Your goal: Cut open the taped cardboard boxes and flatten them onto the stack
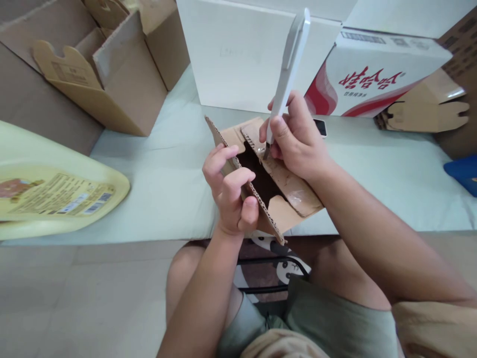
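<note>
My left hand (231,191) is closed round the near edge of a small brown cardboard box (294,191), held open-side up above my knees. My right hand (296,136) grips a long white utility knife (290,64) like a pen. Its tip rests at the box's far inner edge, beside a corrugated flap. The dark inside of the box shows between my two hands.
A pale mat (160,184) covers the floor ahead. An open brown carton (112,74) stands at the back left, a white box (242,54) and a red-and-white printed box (376,69) behind. A yellow bottle (55,189) lies at the left. A phone (320,127) lies past my right hand.
</note>
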Demonstrator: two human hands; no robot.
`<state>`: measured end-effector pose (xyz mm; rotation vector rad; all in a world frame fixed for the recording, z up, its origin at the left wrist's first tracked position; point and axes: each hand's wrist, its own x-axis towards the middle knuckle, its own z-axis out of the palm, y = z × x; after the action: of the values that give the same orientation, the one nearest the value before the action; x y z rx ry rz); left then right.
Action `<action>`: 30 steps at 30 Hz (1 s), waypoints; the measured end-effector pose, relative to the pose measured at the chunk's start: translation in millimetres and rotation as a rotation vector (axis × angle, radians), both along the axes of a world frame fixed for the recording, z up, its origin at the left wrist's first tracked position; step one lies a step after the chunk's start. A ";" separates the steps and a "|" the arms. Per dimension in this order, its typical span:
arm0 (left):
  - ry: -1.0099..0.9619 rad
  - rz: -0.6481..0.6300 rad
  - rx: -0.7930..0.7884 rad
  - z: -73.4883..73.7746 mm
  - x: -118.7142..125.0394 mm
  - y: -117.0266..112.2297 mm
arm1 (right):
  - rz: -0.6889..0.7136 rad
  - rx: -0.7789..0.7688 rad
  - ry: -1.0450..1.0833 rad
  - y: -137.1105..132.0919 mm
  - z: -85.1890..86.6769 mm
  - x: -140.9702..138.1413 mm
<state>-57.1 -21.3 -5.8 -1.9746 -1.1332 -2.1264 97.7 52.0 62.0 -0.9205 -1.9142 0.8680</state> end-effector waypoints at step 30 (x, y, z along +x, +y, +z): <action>-0.052 -0.093 0.011 -0.6 -0.2 0.1 | 0.056 0.003 0.071 7.9 -7.9 3.8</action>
<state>-57.3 -21.2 -6.4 -2.0174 -1.0535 -2.2359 101.5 59.9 54.1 -0.8274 -1.8871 0.9185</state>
